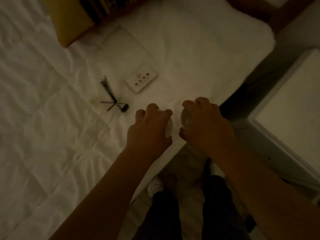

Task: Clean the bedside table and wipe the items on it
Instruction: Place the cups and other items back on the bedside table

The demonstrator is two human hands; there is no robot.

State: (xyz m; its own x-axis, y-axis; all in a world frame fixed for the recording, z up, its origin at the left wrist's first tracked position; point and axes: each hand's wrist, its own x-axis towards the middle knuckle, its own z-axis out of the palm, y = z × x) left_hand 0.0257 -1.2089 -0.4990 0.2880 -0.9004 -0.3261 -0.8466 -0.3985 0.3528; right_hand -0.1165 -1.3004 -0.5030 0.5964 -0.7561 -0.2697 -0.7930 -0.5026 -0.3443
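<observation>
Left hand (150, 126) curled over a pale round item (169, 126), right hand (204, 122) cupping a glassy one (185, 118), both at the bed (52, 118) edge | we judge items parked here to free the bedside table (292, 108) | beyond: dark sticks (110, 97), small card (141, 80).

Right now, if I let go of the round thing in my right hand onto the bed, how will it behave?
The round object looks smooth and curved, so it may roll on the bed sheet. The soft, wrinkled bedding would probably slow it. Its glossy surface hints it could be slippery under the right hand.
</observation>
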